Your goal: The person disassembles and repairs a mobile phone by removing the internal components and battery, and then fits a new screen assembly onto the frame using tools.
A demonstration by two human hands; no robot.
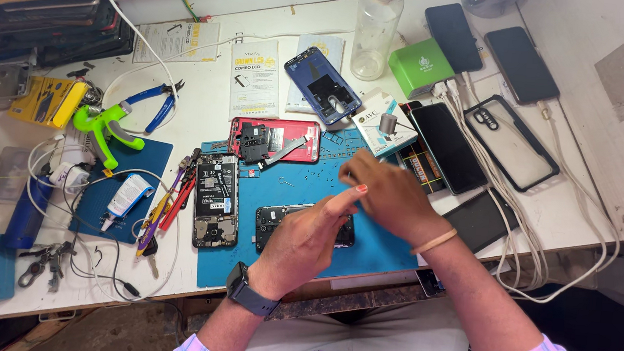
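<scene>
Meeting hands over an open phone

Looking down from the head view, the left hand (299,238) and right hand (389,197) touch above a dark opened phone (272,221) on the blue mat (377,253) on the table (206,98). I cannot tell what the fingers hold. A red phone frame (293,138) lies behind.

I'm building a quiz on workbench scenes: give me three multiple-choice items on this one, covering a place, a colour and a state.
1. Where does the clear bottle stand?
A. at the bench's far edge
B. on the blue mat
C. on the floor

2. What colour is the phone shell just beyond the hands?
A. green
B. red
C. white

3. How is the phone left of the left hand?
A. boxed
B. opened, insides showing
C. screen lit

Answers: 1 A, it stands far up near the green box; 2 B, its frame is red; 3 B, its battery and boards show.
</scene>
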